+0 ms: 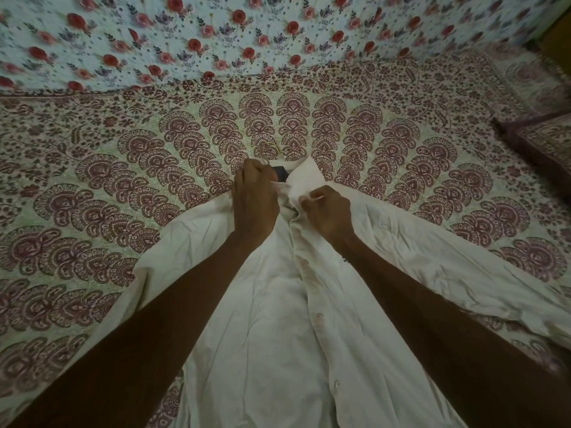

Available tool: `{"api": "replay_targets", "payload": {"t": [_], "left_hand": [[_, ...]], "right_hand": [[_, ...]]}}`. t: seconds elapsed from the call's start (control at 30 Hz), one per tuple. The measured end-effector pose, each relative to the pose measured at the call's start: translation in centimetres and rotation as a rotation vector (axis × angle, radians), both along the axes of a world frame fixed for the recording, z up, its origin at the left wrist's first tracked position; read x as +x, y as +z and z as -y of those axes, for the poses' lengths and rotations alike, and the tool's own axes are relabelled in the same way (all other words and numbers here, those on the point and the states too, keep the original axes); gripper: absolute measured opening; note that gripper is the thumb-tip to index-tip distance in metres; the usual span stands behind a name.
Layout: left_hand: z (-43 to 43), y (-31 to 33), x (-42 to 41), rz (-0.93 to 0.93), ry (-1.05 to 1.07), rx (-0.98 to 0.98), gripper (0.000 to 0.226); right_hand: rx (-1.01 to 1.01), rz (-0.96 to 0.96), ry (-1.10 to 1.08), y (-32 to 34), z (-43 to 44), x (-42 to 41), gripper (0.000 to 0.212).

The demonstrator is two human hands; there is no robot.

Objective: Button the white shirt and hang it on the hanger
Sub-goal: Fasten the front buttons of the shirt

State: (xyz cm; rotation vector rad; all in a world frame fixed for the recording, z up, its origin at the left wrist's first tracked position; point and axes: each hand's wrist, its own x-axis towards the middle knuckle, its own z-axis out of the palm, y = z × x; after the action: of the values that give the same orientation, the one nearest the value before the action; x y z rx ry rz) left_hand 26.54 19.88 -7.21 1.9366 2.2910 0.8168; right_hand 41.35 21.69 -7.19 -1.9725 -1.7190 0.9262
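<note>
A crumpled white shirt [268,319] of thin cloth lies front up on the maroon-and-cream paisley bedspread [92,180], its collar [304,177] at the far end. The left hand [255,199] grips the cloth at the collar's left side, fingers curled round it. The right hand [324,211] pinches the placket edge just below the right collar point. A dark hanger [280,174] with a gold wire hook [272,148] sits inside the neck. 2 small buttons [318,316] show on the near placket.

The white shirt [272,335] lies creased and front-up down the middle of the bedspread [92,180], collar toward the far edge, sleeves spread to both sides, lower buttons fastened. The dark hanger [280,174] sits inside the collar, its brass-coloured hook sticking out beyond.
</note>
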Motion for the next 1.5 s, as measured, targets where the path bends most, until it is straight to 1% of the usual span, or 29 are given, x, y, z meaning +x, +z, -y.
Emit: {"api": "replay_targets", "payload": {"t": [0.07,0.1,0.17,0.23,0.33,0.4,0.47,0.53,0.6,0.63,0.7,0.73,0.77,0.8,0.83,0.87,0.9,0.93,1.0,1.1,1.13,1.17,1.23,1.27,1.3,1.33,1.4,1.43,1.5], "left_hand": [[0.4,-0.5,-0.1,0.076,0.042,0.042,0.037],[0.7,-0.8,-0.1,0.11,0.058,0.043,0.042],[1.7,-1.7,-0.2,0.183,0.104,0.005,0.053],[3.4,-2.9,-0.3,0.194,0.152,-0.079,0.053],[5.9,-4.8,-0.7,0.121,0.13,-0.175,0.037],[6.7,-5.2,-1.0,0.116,0.131,-0.203,0.03],[6.7,-4.6,-1.0,0.136,0.147,-0.214,0.028],[6.2,-3.8,-0.9,0.165,0.138,-0.195,0.026],[5.5,-3.0,-1.0,0.154,0.06,-0.13,0.03],[4.9,-2.7,-1.0,0.134,0.007,-0.098,0.033],[3.5,-2.2,-0.8,0.057,-0.092,-0.078,0.045],[2.6,-1.9,-0.6,0.02,-0.129,-0.094,0.053],[1.8,-1.7,-0.5,-0.007,-0.152,-0.128,0.061],[1.1,-1.5,-0.4,-0.022,-0.16,-0.169,0.065],[0.5,-1.3,-0.3,-0.032,-0.157,-0.204,0.065],[0.1,-1.2,-0.3,-0.035,-0.149,-0.228,0.059],[-0.2,-1.1,-0.4,-0.033,-0.141,-0.231,0.047],[-0.5,-1.2,-0.5,-0.01,-0.138,-0.224,0.034],[-1.1,-1.3,-0.8,0.11,-0.112,-0.182,0.017],[-2.4,-1.0,-1.0,0.362,-0.007,-0.092,0.012],[-2.7,-1.0,-1.0,0.421,0.017,-0.072,0.01],[-2.9,-0.7,-0.7,0.463,0.037,-0.066,0.016],[-2.7,-0.3,0.2,0.544,0.08,-0.064,0.035],[-2.5,-0.4,0.7,0.577,0.115,-0.062,0.038],[-2.1,-0.5,1.1,0.588,0.143,-0.072,0.034],[-1.8,-1.1,1.5,0.575,0.152,-0.1,0.025],[-0.8,-2.3,2.1,0.524,0.095,-0.197,0.011],[-0.2,-2.9,2.3,0.496,0.047,-0.245,0.007],[0.7,-3.8,2.6,0.432,-0.007,-0.284,0.014]], "right_hand": [[0.007,0.036,0.074,-0.1,0.7,0.1,0.055],[-0.008,0.06,0.115,-0.4,1.0,0.1,0.06],[-0.044,0.147,0.181,-1.3,1.3,0.1,0.061],[-0.042,0.21,0.201,-1.7,1.3,0.1,0.052],[0.054,0.238,0.34,-2.1,1.7,0.7,0.03],[0.113,0.245,0.425,-2.6,2.3,1.5,0.021],[0.156,0.213,0.415,-2.8,2.9,2.0,0.02],[0.187,0.168,0.309,-2.6,2.9,2.2,0.021],[0.191,0.107,0.168,-1.7,2.3,1.9,0.025],[0.184,0.089,0.132,-1.3,1.9,1.7,0.032],[0.137,0.118,0.17,-0.8,1.2,1.0,0.049],[0.111,0.178,0.206,-0.6,0.8,0.5,0.051],[0.099,0.249,0.238,-0.5,0.6,0.1,0.046],[0.101,0.309,0.255,-0.4,0.5,-0.3,0.036],[0.109,0.335,0.247,-0.5,0.3,-0.5,0.025],[0.118,0.32,0.205,-0.5,0.2,-0.6,0.017],[0.118,0.274,0.134,-0.8,0.1,-0.6,0.016],[0.104,0.197,0.036,-0.9,0.1,-0.5,0.019],[0.019,-0.046,-0.162,-1.6,-0.2,-0.4,0.027],[-0.185,-0.519,-0.384,-1.6,-0.2,0.0,0.024],[-0.232,-0.627,-0.41,-1.6,-0.1,0.2,0.021],[-0.254,-0.695,-0.415,-1.6,0.0,0.4,0.019],[-0.248,-0.755,-0.405,-1.6,0.2,0.5,0.018],[-0.232,-0.761,-0.403,-1.6,0.3,0.5,0.02],[-0.222,-0.761,-0.402,-1.6,0.4,0.4,0.022],[-0.219,-0.76,-0.406,-1.7,0.4,0.4,0.022],[-0.22,-0.759,-0.424,-1.7,0.4,0.3,0.021],[-0.214,-0.757,-0.431,-1.8,0.3,0.3,0.02],[-0.192,-0.734,-0.434,-1.9,0.2,0.6,0.017]]}}
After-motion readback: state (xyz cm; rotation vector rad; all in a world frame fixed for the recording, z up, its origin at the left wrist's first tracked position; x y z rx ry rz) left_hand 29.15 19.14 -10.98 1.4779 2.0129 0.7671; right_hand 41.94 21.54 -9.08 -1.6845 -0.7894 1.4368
